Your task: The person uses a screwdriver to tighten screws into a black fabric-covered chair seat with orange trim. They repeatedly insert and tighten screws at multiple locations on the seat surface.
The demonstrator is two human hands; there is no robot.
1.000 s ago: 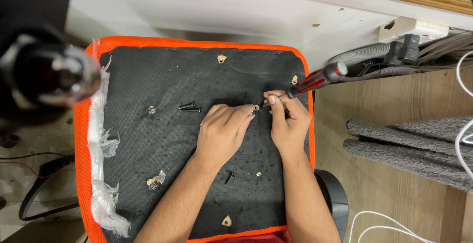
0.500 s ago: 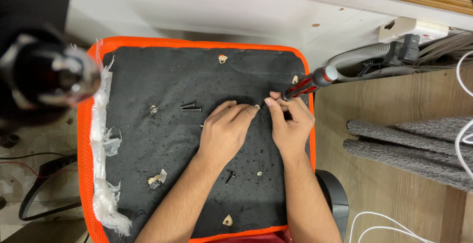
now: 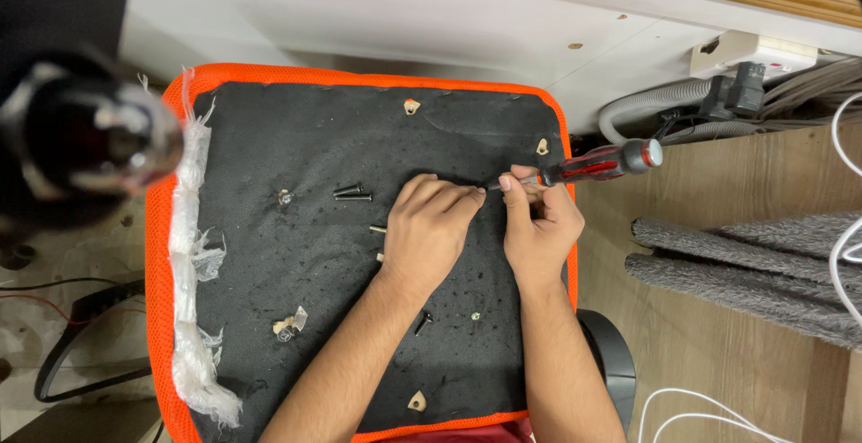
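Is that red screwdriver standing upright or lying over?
Lying nearly flat. The screwdriver slants across the black pad, handle end out past the orange rim, held by the right hand.

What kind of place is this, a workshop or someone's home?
Probably a room in a home or small office, not a workshop: a wooden floor, a wall socket with cables, and a grey rug beside the upturned chair seat.

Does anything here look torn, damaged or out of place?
Yes. The clear plastic wrap along the left edge of the orange-rimmed black panel is shredded and hanging in strips. Loose screws lie scattered on the black fabric, left of the left hand. The right hand holds a red-handled screwdriver.
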